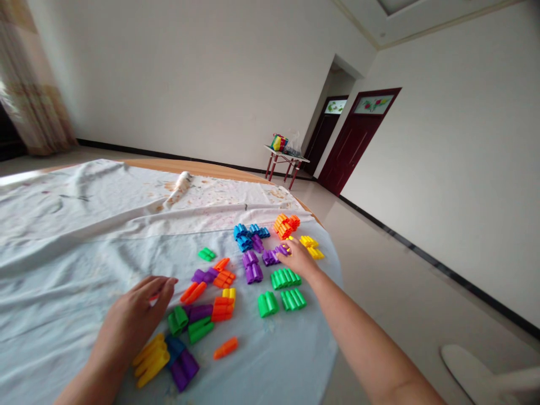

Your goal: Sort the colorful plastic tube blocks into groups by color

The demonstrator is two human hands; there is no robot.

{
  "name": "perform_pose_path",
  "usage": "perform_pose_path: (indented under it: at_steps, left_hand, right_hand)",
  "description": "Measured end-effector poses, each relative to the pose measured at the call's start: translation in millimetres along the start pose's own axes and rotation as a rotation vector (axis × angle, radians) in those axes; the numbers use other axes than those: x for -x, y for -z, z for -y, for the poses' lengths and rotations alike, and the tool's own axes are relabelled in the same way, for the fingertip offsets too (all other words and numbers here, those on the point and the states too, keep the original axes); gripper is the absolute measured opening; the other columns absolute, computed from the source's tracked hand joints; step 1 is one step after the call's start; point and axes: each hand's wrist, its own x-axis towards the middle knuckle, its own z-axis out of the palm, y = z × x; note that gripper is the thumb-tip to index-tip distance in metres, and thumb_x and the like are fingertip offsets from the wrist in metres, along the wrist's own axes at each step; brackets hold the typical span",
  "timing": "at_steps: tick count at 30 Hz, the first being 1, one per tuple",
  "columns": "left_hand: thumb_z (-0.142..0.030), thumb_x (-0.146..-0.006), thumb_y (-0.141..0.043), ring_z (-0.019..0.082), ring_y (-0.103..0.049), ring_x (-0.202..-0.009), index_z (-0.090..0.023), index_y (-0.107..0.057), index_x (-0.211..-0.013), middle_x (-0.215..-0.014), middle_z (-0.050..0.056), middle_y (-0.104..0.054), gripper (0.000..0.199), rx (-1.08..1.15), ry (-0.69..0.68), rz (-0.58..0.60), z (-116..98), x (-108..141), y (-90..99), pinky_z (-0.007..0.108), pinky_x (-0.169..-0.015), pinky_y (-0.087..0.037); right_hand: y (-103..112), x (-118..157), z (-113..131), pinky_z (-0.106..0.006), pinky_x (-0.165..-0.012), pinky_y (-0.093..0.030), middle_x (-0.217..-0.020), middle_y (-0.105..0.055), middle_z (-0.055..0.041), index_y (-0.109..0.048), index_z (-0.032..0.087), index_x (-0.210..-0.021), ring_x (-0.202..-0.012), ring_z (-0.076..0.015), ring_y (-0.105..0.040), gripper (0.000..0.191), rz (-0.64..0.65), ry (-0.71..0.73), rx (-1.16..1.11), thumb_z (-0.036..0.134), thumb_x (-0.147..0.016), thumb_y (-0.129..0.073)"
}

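My left hand [137, 309] hovers over the left side of the loose plastic pieces, thumb and fingers drawn together; a bit of orange-red shows between them, too hidden to name. My right hand [297, 256] is at the far right group, its fingers closed on a purple piece [282, 250] beside another purple block. Near it lie orange [283, 226], blue [243, 239], yellow [310, 242] and green blocks [286, 278]. Mixed orange [223, 309], green [200, 330], purple [183, 368] and yellow pieces [151, 360] lie nearer my left hand.
A pale blue cloth [261, 371] covers the near part of the round table, with a floral white cloth [126, 191] beyond. A small side table [289, 154] with bags stands by the far wall. A white chair [472, 371] is at lower right.
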Motion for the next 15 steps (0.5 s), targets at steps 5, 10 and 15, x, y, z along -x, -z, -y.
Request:
perform_pose_path:
  at_steps: [5,10,15]
  left_hand:
    - [-0.050,-0.083,-0.038,0.015,-0.062,-0.075,-0.022,-0.065,-0.090,-0.096,0.004,-0.067,0.039,-0.016,0.020,0.015,-0.7,-0.2,-0.4,0.024,-0.069,-0.044]
    - [-0.051,-0.082,-0.038,0.015,-0.062,-0.075,-0.022,-0.064,-0.088,-0.094,0.004,-0.067,0.039,-0.013,0.014,0.018,1.0,-0.2,-1.0,0.024,-0.071,-0.044]
    - [-0.054,-0.082,-0.036,0.016,-0.062,-0.078,-0.023,-0.064,-0.087,-0.094,0.004,-0.067,0.042,-0.002,0.039,0.023,-1.8,0.0,1.0,0.025,-0.072,-0.044]
  right_hand:
    - [5.1,-1.1,-5.9,-0.035,-0.089,-0.045,-0.105,-0.060,-0.0090,-0.062,0.018,-0.106,-0.099,-0.0216,-0.058,0.039,0.063,-0.010,-0.005,0.037,-0.072,-0.068]
    - [19.4,-13.5,-5.5,-0.038,-0.101,-0.036,-0.125,-0.054,-0.0091,-0.056,0.020,-0.119,-0.118,-0.0237,-0.048,0.063,0.201,0.157,-0.008,0.028,-0.061,-0.076]
    - [17.8,-29.7,-6.2,-0.037,-0.098,-0.039,-0.120,-0.060,-0.0039,-0.059,0.025,-0.116,-0.114,-0.0247,-0.052,0.067,0.409,0.254,0.017,0.009,-0.052,-0.073]
